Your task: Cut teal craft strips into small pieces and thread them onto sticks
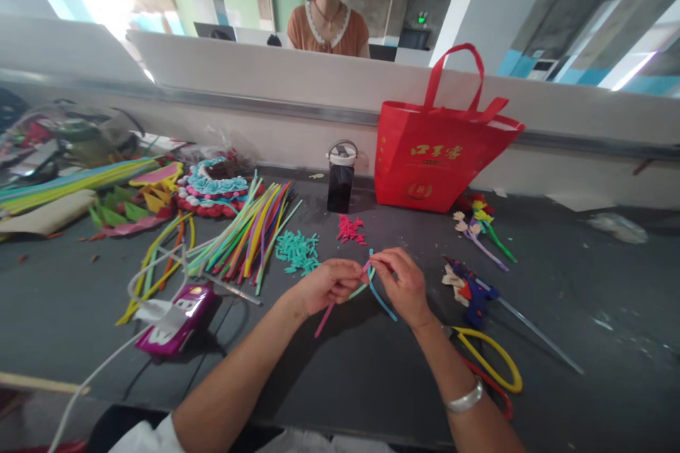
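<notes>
Thin fuzzy pipe cleaners are pinched at my fingertips, above the middle of the dark table. My left hand [332,282] is closed on the pink pipe cleaner [324,320], whose end slants down to the left. Blue pipe cleaner [382,303] hangs down from my right hand [408,288], whose thumb and forefinger are closed at the crossing. A pale green pipe cleaner [360,291] passes between the two hands. Just beyond them lie small teal pieces [297,251] and small hot-pink pieces [350,228]. How the strands join is hidden by my fingers.
Left are a bundle of pipe cleaners [260,233], a purple power socket [175,318] with a white cable, and flower garlands [215,184]. Behind stand a black bottle [341,184] and red bag [440,163]. Right lie a blue glue gun [481,301] and scissors [494,357]. A person [328,28] is opposite.
</notes>
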A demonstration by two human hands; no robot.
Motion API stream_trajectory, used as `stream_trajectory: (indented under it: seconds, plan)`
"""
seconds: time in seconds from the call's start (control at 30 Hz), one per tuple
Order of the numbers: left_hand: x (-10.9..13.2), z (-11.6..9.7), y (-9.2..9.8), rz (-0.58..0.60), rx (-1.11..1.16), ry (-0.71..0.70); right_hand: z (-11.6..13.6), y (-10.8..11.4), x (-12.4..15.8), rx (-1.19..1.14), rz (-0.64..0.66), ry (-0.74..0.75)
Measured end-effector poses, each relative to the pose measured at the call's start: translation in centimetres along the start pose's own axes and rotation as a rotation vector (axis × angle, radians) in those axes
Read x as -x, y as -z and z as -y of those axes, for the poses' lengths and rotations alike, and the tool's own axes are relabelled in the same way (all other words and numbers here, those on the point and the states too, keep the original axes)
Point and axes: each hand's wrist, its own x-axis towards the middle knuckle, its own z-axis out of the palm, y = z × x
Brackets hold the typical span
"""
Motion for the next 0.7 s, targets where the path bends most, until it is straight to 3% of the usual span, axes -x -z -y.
stream_trajectory:
  seconds: [0.17, 0.33, 0.7]
  plan:
    - [-0.1, -0.4, 0.1, -0.179, 0.035, -0.110, 0.3, -0.1, 0.0, 0.006, -0.013, -0.012]
    - [-0.5, -0.2, 0.4, -0.155, 0.100, -0.058, 0.5, -0.3, 0.0, -0.010, -0.016, -0.039]
    - [-0.7, 0.7, -0.7, -0.274, -0.206, -0.159, 0.3, -0.6, 0.0, 0.010, -0.003, -0.055]
